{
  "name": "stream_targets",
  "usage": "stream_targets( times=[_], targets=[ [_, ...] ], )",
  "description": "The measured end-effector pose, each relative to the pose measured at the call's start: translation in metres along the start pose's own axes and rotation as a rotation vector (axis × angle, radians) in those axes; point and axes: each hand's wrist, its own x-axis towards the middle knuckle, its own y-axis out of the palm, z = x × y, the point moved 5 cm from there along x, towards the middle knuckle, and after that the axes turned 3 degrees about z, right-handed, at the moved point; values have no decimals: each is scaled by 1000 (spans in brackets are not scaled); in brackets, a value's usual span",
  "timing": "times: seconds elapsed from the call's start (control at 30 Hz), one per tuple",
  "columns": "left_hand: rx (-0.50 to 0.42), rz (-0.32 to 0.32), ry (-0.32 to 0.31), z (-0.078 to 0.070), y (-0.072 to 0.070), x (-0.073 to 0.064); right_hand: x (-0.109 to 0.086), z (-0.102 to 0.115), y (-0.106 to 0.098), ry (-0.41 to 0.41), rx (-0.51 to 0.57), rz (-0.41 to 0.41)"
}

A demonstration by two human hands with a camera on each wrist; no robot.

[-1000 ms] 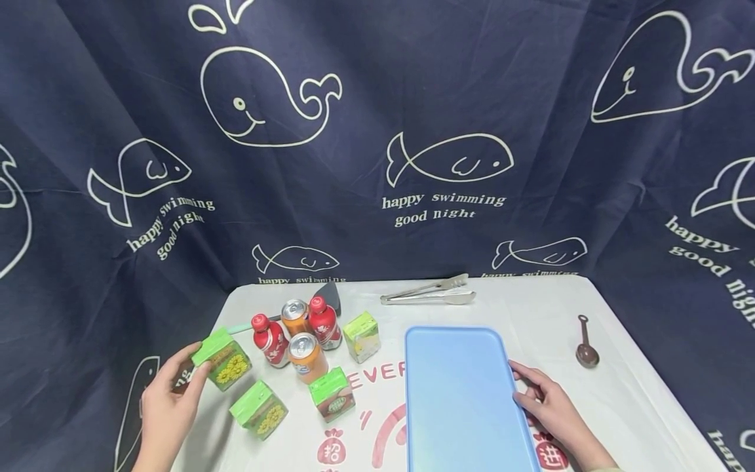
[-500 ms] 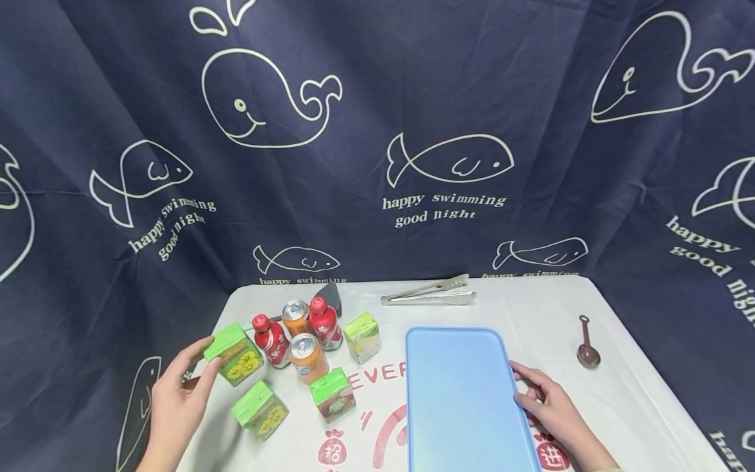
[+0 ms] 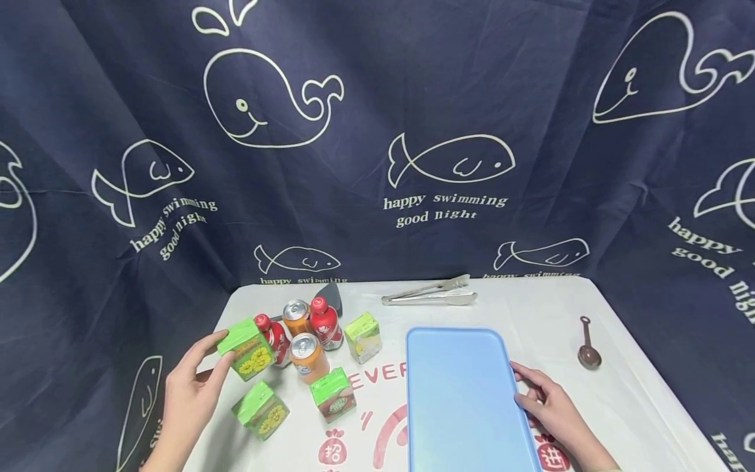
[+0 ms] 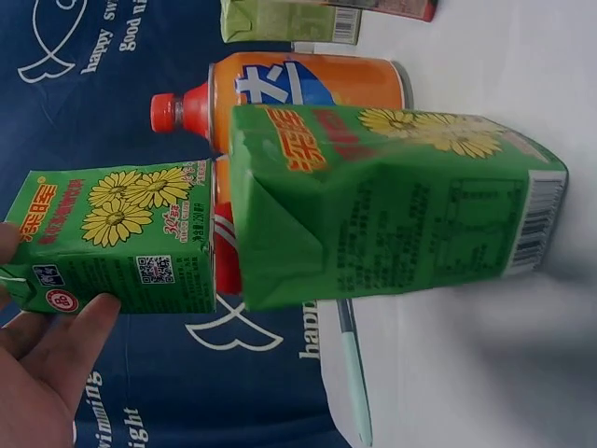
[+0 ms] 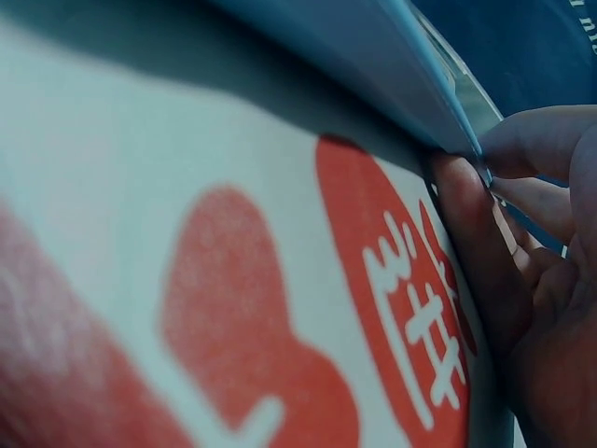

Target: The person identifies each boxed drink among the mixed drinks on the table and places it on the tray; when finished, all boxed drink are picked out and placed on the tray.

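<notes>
My left hand (image 3: 191,393) pinches a green juice carton (image 3: 250,360) with yellow flowers by its upper end, between thumb and fingers. In the left wrist view the held carton (image 4: 121,243) appears behind a second green flower carton (image 4: 392,205), which stands nearer that camera. On the table this second carton (image 3: 262,416) is just below the held one. At the right long edge of a light blue tray (image 3: 463,387), my right hand (image 3: 554,406) grips the rim. The right wrist view has the thumb and index finger (image 5: 541,140) at that rim.
Beside the held carton stand red-capped bottles (image 3: 324,324), orange cans (image 3: 308,357), a brown-and-green carton (image 3: 333,396) and a pale green carton (image 3: 362,337). Metal tongs (image 3: 430,293) and a spatula (image 3: 330,298) lie at the back. A brown scoop (image 3: 588,351) lies at right.
My left hand has moved right with the flower carton, which now overlaps the left red bottle in the head view. The right hand and tray stay put.
</notes>
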Motion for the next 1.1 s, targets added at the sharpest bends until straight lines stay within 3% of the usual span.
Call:
stream_targets(
  times=[0.3,0.6,1.1],
  targets=[
    [-33,51,27,-10,16,6,-1,-1,-1,4,13,-2],
    [-118,137,126,-26,34,12,0,-1,-1,-1,13,3],
    [-215,224,149,-46,68,20,-1,-2,-1,1,11,3]
  ],
)
